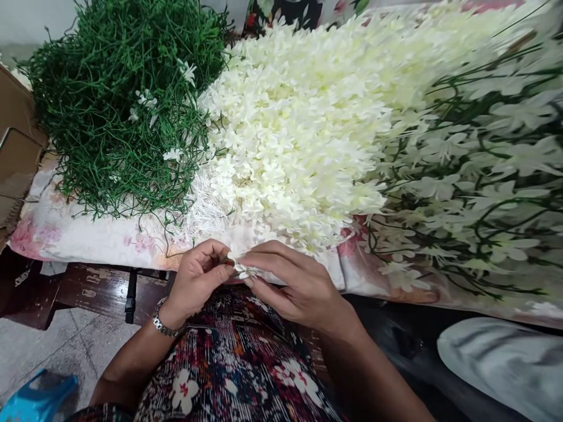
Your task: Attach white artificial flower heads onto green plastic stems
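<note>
Close together at the near edge of the cloth-covered surface, both my hands meet around a small white artificial flower [243,268]. My left hand [203,278], with a metal watch on its wrist, pinches the flower's left side between thumb and forefinger. From the right, the thumb and fingers of my right hand [292,284] close on its petals. Part of the flower is hidden by my fingertips. Beyond my hands lies a big heap of white blossoms [299,129]. Thin white strands [204,208] lie at that heap's left edge.
Tangled green stems [127,105] are heaped at the back left, beside a cardboard box [17,140]. Assembled flower sprays [479,187] spread over the right side. A blue plastic object [39,398] stands on the floor at lower left.
</note>
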The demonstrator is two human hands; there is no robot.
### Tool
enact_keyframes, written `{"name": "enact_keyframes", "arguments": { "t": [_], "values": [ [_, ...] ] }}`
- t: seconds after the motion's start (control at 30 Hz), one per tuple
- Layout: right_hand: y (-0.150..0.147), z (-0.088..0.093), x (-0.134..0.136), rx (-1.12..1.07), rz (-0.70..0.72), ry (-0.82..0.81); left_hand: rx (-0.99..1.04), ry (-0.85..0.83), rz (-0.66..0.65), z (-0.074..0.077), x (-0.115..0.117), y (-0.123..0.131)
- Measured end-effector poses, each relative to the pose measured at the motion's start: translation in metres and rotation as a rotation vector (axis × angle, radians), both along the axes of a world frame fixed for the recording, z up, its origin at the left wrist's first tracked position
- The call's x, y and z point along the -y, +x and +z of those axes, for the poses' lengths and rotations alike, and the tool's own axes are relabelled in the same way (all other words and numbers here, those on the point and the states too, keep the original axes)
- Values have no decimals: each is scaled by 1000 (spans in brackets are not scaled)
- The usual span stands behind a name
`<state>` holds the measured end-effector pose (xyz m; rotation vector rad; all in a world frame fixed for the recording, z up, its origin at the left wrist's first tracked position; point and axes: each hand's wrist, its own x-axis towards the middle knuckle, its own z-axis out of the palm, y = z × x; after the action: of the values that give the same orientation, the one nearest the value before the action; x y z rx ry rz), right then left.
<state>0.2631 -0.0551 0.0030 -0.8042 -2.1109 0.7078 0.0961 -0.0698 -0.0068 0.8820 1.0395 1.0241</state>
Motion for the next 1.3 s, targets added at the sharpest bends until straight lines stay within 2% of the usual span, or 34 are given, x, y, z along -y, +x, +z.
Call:
{"name": "enact_keyframes", "arguments": {
  "t": [0.1, 0.27, 0.47, 0.6, 0.73, 0.83, 0.93, 1.13, 1.3],
  "values": [
    [0, 2, -3, 7, 62, -5, 105, -79, -7, 1, 1, 1],
    [-1, 4, -6, 2, 85, 39, 236, -183, -63, 4, 0, 4],
    [-4, 7, -7, 0, 94, 50, 192, -190, 17, 3, 1, 6],
    [-1, 12, -3, 9, -42, 6, 81, -33, 93, 0, 3, 4],
    [-1, 14, 0, 6, -94, -3, -183, 245, 40, 2, 4, 0],
    [-2, 11, 0, 30, -92, 16, -360, 358, -1, 6, 4, -1],
    [-1, 8, -1, 53, -71, 49, -426, 408, -20, 7, 3, -1],
    [1, 4, -2, 98, -30, 112, -408, 351, -77, 7, 0, -1],
    [2, 3, -3, 147, -5, 141, -473, 442, -127, 10, -3, -2]
  ]
}}
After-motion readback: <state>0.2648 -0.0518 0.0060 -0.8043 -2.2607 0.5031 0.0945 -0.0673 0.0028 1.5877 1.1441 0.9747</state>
